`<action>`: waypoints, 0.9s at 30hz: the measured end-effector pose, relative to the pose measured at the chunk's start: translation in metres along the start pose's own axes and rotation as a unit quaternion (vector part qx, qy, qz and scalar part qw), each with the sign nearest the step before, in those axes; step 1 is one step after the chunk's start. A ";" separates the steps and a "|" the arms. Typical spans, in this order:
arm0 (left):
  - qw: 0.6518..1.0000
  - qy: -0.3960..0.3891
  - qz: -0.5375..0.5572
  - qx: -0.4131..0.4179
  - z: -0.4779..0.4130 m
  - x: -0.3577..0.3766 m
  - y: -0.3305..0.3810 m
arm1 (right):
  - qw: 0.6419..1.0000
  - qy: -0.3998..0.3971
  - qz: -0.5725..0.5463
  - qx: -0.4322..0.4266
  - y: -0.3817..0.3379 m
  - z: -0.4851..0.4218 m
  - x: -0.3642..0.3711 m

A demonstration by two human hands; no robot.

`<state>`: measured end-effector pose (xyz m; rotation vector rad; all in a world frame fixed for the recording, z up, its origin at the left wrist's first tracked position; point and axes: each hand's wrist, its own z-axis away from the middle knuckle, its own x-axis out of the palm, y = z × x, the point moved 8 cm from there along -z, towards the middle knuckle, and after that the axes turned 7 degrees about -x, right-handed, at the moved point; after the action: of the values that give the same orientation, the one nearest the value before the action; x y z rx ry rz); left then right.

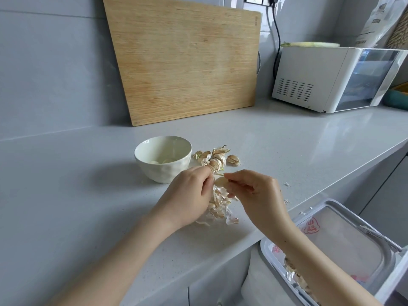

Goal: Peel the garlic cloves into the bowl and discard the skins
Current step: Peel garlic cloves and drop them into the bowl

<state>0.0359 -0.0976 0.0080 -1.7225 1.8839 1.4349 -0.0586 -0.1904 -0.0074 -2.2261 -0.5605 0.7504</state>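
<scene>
Clove (219,181) just right of bowl (163,172), pinched by curled fingers of left hand (187,195) and right hand (256,191); held above skins (218,209), likely so peel drops there.

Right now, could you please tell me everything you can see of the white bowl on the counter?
The bowl is small, round and off-white, ceramic by its look, with a faintly dimpled outer wall and a smooth inside. It stands upright on the grey counter, just left of the unpeeled garlic. A few pale peeled cloves lie at its bottom. The left hand is close by but seems not to touch it.
</scene>
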 end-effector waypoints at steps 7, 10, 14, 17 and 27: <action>0.998 0.015 0.052 -0.040 -0.001 -0.002 -0.008 | 0.964 0.040 -0.240 0.109 0.007 0.003 0.003; 0.992 0.029 0.106 -0.067 -0.002 -0.007 -0.012 | 0.943 0.052 -0.297 0.141 0.007 0.003 0.003; 0.966 0.010 0.242 -0.092 0.000 -0.008 -0.009 | 0.924 0.040 -0.344 0.161 0.007 0.004 0.005; 0.942 0.000 0.317 -0.112 0.000 -0.007 -0.009 | 0.908 -0.001 -0.380 0.176 0.004 0.004 0.013; 0.883 0.010 0.439 -0.164 -0.002 -0.006 -0.014 | 0.925 0.052 -0.344 0.151 0.001 0.001 0.004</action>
<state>0.0502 -0.0925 0.0064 -0.9484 2.7356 2.1204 -0.0559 -0.1881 -0.0101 -1.6047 -1.0214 0.3154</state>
